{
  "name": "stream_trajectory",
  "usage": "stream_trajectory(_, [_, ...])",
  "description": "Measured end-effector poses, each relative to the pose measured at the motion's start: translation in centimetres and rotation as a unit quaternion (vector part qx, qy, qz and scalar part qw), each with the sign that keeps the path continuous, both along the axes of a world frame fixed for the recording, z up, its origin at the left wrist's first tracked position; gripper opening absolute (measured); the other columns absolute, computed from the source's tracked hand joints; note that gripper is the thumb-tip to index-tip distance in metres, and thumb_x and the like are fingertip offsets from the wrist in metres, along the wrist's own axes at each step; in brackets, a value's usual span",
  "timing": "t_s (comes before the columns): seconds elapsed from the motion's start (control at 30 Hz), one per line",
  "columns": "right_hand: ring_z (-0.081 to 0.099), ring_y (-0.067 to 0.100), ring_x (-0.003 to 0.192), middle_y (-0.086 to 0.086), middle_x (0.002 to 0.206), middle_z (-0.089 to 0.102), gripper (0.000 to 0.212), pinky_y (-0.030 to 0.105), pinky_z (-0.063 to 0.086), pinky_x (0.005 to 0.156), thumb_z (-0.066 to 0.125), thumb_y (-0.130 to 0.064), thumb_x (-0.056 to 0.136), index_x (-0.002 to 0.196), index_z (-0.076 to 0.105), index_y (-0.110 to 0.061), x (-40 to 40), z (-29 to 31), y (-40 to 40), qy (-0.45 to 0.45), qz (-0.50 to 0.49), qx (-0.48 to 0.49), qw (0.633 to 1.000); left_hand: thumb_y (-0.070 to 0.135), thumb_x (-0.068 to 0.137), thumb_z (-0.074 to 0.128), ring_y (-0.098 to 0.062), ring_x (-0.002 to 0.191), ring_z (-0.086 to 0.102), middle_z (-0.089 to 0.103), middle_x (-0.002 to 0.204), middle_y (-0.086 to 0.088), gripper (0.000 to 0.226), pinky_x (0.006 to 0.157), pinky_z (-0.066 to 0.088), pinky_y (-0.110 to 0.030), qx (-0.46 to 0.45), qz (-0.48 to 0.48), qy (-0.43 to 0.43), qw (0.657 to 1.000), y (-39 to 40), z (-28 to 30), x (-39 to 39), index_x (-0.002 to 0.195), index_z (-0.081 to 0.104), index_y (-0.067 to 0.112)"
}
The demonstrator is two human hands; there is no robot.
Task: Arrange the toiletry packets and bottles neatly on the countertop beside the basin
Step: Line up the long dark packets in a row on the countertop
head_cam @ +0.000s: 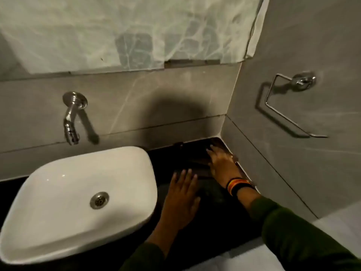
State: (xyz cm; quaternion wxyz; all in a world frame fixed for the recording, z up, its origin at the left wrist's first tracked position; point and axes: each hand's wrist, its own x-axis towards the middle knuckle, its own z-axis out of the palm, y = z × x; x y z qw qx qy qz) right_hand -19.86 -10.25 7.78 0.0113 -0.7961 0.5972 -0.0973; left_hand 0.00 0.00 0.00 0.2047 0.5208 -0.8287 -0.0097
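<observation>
Both hands lay flat and released, left hand and right hand, on a dark flat tray on the black desk; sliding it squarely into the corner looked wisest.

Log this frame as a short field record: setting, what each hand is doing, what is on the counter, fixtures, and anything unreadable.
setting: bathroom corner, dark countertop right of a white basin
left hand: left hand flat, fingers spread, palm down at the near edge of a dark tray
right hand: right hand flat on the dark tray near the wall corner; striped wristband
fixtures: wall tap above the basin; empty towel ring on the right wall
unreadable: tray contents too dark to tell; no packets or bottles can be made out
</observation>
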Motion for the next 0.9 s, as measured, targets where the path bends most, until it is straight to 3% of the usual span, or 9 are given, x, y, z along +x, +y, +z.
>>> stream_trajectory(0.2, [0.042, 0.027, 0.14, 0.006, 0.152, 0.045, 0.056, 0.04, 0.035, 0.116, 0.053, -0.013, 0.09, 0.145, 0.046, -0.018, -1.2, -7.2, -1.4, -0.024, 0.026, 0.157, 0.987, 0.047, 0.109, 0.047, -0.035, 0.164, 0.031, 0.029, 0.178, -0.012, 0.07, 0.131, 0.016, -0.056, 0.084, -0.007, -0.029, 0.996, 4.5, -8.5, -0.2, 0.168, 0.04, 0.011])
stream_trajectory(0.37, [0.042, 0.031, 0.14, 0.011, 0.152, 0.045, 0.061, 0.044, 0.034, 0.116, 0.061, -0.015, 0.086, 0.145, 0.045, -0.016, -1.1, -10.3, -3.8, 0.016, 0.07, 0.197, 0.978, 0.047, 0.109, 0.05, -0.033, 0.166, 0.026, 0.025, 0.18, -0.01, 0.07, 0.132, 0.014, -0.054, 0.115, -0.011, -0.063, 0.991, 4.9, -10.2, 0.0, 0.17, 0.037, 0.014])
stream_trajectory(0.57, [0.044, 0.034, 0.133, 0.01, 0.146, 0.048, 0.058, 0.047, 0.038, 0.11, 0.061, -0.019, 0.084, 0.141, 0.049, -0.018, -1.2, -11.3, -4.6, 0.047, 0.085, 0.163, 0.982, 0.048, 0.11, 0.048, -0.029, 0.169, 0.014, 0.018, 0.183, -0.006, 0.073, 0.136, 0.011, -0.054, 0.141, -0.01, -0.049, 0.989, 4.5, -10.1, 0.3, 0.173, 0.03, 0.017])
stream_trajectory(0.7, [0.042, 0.033, 0.136, 0.009, 0.148, 0.045, 0.059, 0.049, 0.036, 0.11, 0.06, -0.014, 0.086, 0.143, 0.045, -0.019, -0.9, -10.6, -3.3, 0.062, 0.045, 0.16, 0.984, 0.05, 0.11, 0.046, -0.03, 0.169, 0.013, 0.017, 0.183, -0.007, 0.074, 0.135, 0.013, -0.056, 0.154, -0.023, -0.048, 0.987, 4.4, -10.2, 0.5, 0.173, 0.028, 0.017])
stream_trajectory(0.8, [0.053, 0.036, 0.121, 0.014, 0.132, 0.053, 0.053, 0.046, 0.043, 0.101, 0.06, -0.013, 0.086, 0.138, 0.048, -0.017, -0.7, -10.3, -0.7, 0.067, -0.003, 0.152, 0.986, 0.05, 0.108, 0.045, -0.032, 0.169, 0.016, 0.022, 0.181, -0.009, 0.074, 0.132, 0.018, -0.058, 0.154, -0.041, -0.039, 0.986, 4.3, -10.3, 0.7, 0.172, 0.031, 0.014])
stream_trajectory(0.9, [0.053, 0.035, 0.115, 0.014, 0.127, 0.052, 0.052, 0.044, 0.045, 0.098, 0.065, -0.019, 0.083, 0.132, 0.051, -0.015, -0.6, -9.7, 2.5, 0.008, -0.079, 0.176, 0.981, 0.05, 0.109, 0.041, -0.032, 0.168, 0.019, 0.024, 0.181, -0.011, 0.072, 0.132, 0.022, -0.059, 0.145, -0.102, -0.042, 0.983, 4.3, -10.6, 2.0, 0.171, 0.034, 0.013])
